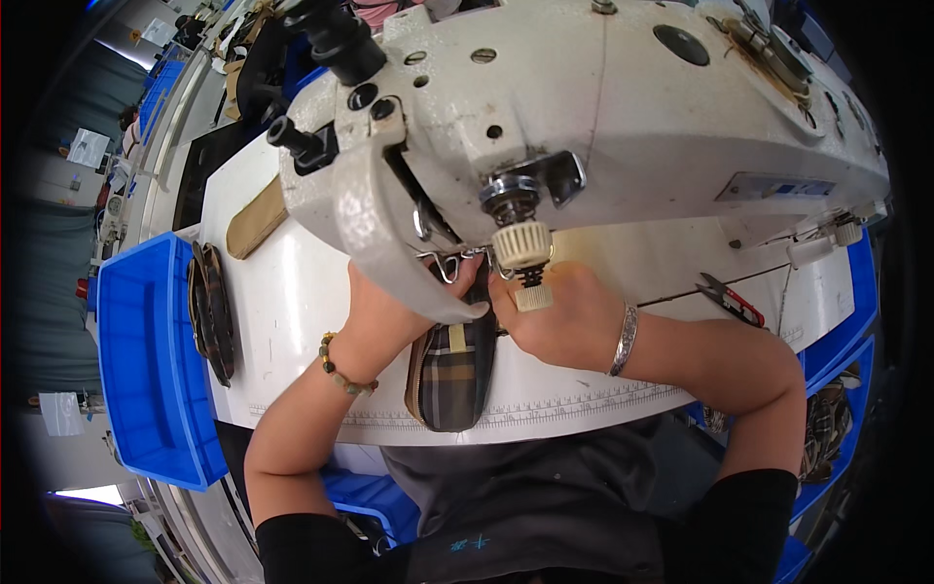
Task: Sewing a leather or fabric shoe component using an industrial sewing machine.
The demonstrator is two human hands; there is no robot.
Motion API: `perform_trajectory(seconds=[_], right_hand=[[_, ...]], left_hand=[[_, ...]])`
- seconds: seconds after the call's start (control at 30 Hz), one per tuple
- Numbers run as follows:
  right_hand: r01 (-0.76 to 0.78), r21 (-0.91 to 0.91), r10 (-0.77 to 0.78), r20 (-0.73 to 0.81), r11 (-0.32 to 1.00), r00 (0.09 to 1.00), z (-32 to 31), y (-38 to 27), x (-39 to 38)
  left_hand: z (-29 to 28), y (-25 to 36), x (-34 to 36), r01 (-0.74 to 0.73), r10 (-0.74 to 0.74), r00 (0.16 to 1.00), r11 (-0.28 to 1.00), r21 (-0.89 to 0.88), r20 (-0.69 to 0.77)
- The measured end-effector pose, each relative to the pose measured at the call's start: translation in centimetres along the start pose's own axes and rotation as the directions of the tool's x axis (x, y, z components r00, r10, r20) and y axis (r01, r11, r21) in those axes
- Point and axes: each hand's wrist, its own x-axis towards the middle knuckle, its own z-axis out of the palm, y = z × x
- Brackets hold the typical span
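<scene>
A white sewing machine (603, 127) spans the upper middle, its presser foot and needle area partly hidden by its own parts. Beneath it lies a long plaid fabric pouch (452, 375) in brown, grey and black, with a tan edge along its left side and rounded near end. My left hand (389, 302) grips the pouch's far part close to the presser foot; the machine's pale lever covers some of its fingers. From the other side, my right hand (564, 316) is closed with thumb and fingertips pinching the pouch's right edge, partly behind the tension knob (522, 245).
A blue bin (146, 360) stands left of the white table (292, 341). Folded plaid pieces (209, 311) rest at the table's left edge, below a tan strip (257, 219). Red-and-black thread snips (732, 300) lie at right. Plaid pieces (827, 428) fill another bin.
</scene>
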Motion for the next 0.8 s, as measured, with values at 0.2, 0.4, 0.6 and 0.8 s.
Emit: perform_trajectory(seconds=[0.2, 0.4, 0.6, 0.8], right_hand=[[0.203, -0.107, -0.190, 0.124, 0.973, 0.974, -0.5, 0.1, 0.0], [0.209, 0.006, -0.208, 0.092, 0.978, 0.974, -1.4, -0.3, 0.7], [0.312, -0.096, -0.306, 0.073, 0.945, 0.949, -1.1, 0.2, 0.3], [0.326, -0.167, -0.333, -0.016, 0.931, 0.943, -0.9, 0.1, 0.7]], left_hand=[[0.5, 0.7, 0.2, 0.151, -0.145, 0.988, 0.959, -0.241, 0.043], [2.6, -3.3, -0.4, -0.043, 0.026, 0.994, 0.987, -0.158, -0.107], [0.4, -0.5, 0.6, 0.011, -0.030, 0.996, 0.972, -0.236, -0.079], [0.1, -0.3, 0.5, 0.019, -0.034, 0.998, 0.972, -0.234, -0.062]])
